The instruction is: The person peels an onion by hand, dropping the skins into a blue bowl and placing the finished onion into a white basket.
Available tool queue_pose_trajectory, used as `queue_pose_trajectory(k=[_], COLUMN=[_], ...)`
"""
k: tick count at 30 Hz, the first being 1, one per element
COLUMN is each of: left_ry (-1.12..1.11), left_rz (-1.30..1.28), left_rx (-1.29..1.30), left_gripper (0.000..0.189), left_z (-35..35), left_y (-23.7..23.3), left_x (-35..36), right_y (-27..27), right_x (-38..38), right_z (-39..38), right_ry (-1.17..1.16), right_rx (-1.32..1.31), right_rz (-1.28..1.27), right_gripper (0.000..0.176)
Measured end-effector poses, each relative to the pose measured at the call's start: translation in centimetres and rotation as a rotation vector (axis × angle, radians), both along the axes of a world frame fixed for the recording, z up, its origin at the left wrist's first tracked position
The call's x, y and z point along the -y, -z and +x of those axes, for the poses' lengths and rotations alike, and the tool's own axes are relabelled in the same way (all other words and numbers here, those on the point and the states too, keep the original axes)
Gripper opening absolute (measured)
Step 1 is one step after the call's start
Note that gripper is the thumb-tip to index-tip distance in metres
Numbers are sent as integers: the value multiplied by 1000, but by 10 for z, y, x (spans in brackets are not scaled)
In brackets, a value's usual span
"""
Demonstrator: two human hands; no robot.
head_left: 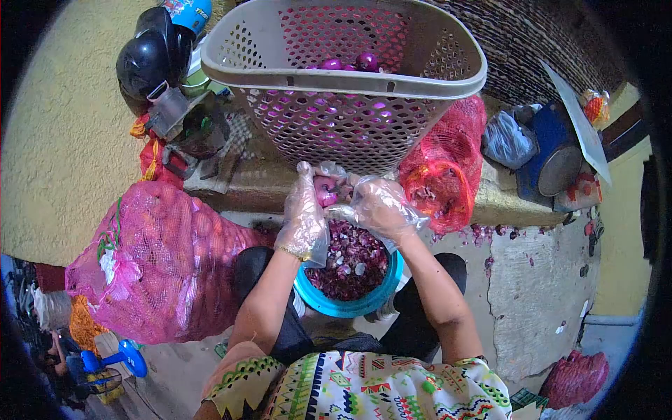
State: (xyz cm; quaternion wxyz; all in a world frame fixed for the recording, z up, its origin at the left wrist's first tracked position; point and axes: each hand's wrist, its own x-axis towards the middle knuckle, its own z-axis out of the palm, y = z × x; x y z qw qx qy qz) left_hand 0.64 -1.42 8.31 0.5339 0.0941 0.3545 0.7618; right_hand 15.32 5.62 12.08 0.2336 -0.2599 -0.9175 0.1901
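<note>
Apparently, skin is being worked off a round purple onion [325,190], held above a turquoise plastic basin [337,309] of dark purple peelings [339,273]. The onion is clasped by the left hand [302,217], gloved in clear plastic; the similarly gloved right hand [380,206] is brought close beside it, though whether anything is gripped there cannot be told. For the next pull, a steady hold and a fingertip pinch on loose skin seem to be called for.
</note>
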Motion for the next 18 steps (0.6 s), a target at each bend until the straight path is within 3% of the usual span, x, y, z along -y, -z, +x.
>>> queue_pose_trajectory(k=[18], left_ry=[-62], left_rz=[-10], left_rx=[-194], left_gripper=[48], left_z=[6], left_y=[-17], left_x=[0], right_y=[-7], right_x=[-4], right_z=[-1], right_ry=[-64], right_rx=[60], right_rz=[-197], right_gripper=[54])
